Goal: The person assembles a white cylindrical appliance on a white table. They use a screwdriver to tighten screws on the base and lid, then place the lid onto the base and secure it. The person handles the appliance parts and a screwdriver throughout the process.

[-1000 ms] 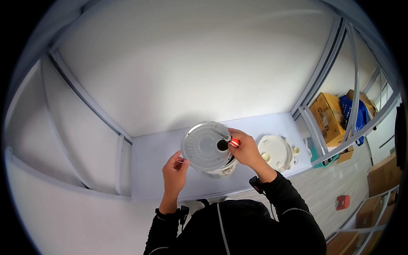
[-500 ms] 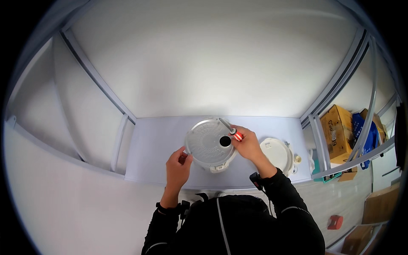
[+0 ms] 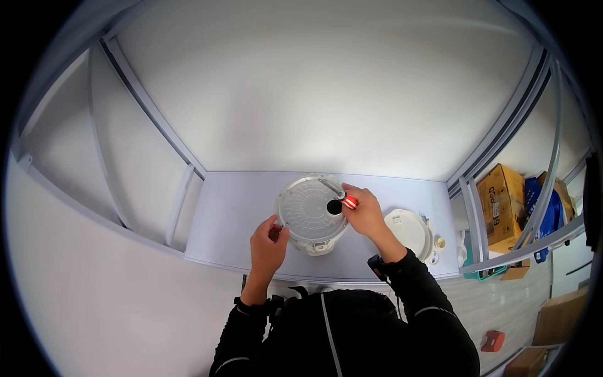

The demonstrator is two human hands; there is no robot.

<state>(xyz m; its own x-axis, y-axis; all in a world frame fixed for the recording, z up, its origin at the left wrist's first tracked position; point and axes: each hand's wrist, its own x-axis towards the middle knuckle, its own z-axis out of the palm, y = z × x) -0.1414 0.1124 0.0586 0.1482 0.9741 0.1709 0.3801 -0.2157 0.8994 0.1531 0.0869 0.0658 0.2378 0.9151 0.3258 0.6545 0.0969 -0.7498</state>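
One screwdriver (image 3: 348, 200) in our right grip (image 3: 365, 212), closed on the handle; shaft over the metal disc (image 3: 300, 217), long axis slanting, tip toward the surface's (image 3: 235, 213) far edge and left. We've got the metal disc near that edge, mid-length. Left grip (image 3: 270, 242) at its left rim; can't tell if closed.

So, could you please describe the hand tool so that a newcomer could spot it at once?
On the pale table, find the round grey disc with a black circle. By that circle, the right hand holds the tool. Its red-and-white handle sets it apart from the disc.
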